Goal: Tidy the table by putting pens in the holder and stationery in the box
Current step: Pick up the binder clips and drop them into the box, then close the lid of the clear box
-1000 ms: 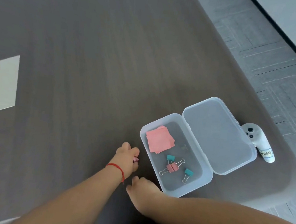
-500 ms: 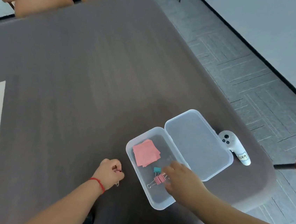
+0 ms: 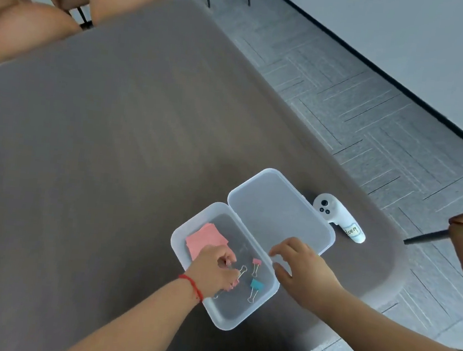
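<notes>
Hands have swapped roles: the left hand, out on the bare table half a second ago, is now over the clear plastic box, fingers curled around a pink binder clip. To its right the right hand has pulled out empty, fingers spread at the rim by the open lid. Pink sticky notes, another pink clip and a teal clip lie inside, so the stationery looks nearly gathered. Beyond the lid rests a white controller; farther off, brown chairs, grey floor.

Dark wood-grain table, open clear box lay on it; white controller beside its lid
</notes>
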